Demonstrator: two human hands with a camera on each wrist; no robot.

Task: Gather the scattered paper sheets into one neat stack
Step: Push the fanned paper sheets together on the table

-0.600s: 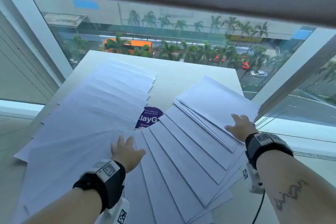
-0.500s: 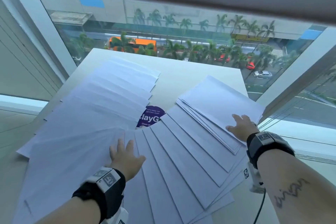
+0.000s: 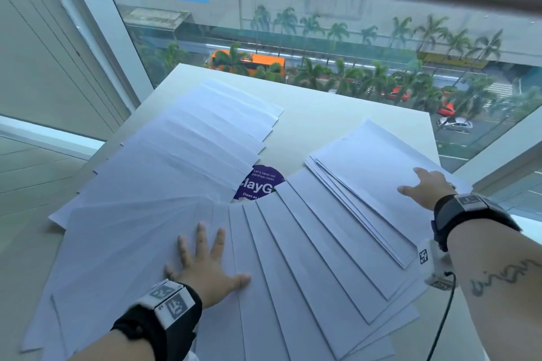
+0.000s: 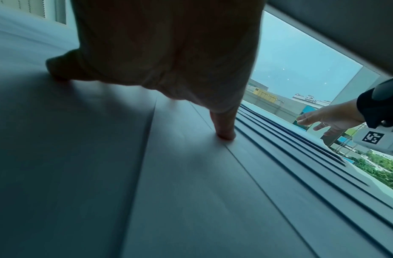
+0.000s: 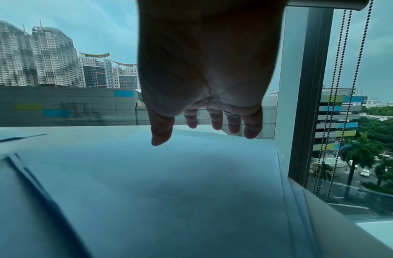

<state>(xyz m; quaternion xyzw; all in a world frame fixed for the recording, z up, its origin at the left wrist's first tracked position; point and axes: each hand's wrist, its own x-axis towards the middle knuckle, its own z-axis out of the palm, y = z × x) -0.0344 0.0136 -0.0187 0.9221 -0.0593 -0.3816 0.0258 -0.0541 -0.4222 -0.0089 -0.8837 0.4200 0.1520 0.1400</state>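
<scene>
- Take the purple sticker (image 3: 259, 183) on the table (image 3: 337, 114) as your landmark: the paper sheets (image 3: 308, 243) fan around it in an arc, from the far-left side, round its near side, to its right. Nothing is stacked yet, by my reading.
- Left of the sticker, the sheets overlap in a stepped row with long edges running across you. On its near side they splay like spokes, long axes pointing roughly at the sticker.
- Right of the sticker lies a tighter, partly squared bundle (image 3: 378, 167), its long axis slanting from the sticker's right toward the table's near-right edge.
- Your right hand (image 3: 425, 189) is at that bundle's near-right edge, well right of the sticker. It is released: fingers straight and spread, grasping nothing. The right wrist view shows the fingertips (image 5: 216, 124) hanging just above the top sheet; whether they touch I cannot tell.
- Your left hand (image 3: 205, 267) lies on the near side of the sticker, slightly left, palm down on the spoke-like sheets. It too is released and flat, with the thumb tip (image 4: 224, 134) pressing the paper beside a stepped edge.
- The coming move likely turns on this: each hand sits on 1 wing of the fan, so sweeping both inward toward the sticker's near side should close it.
</scene>
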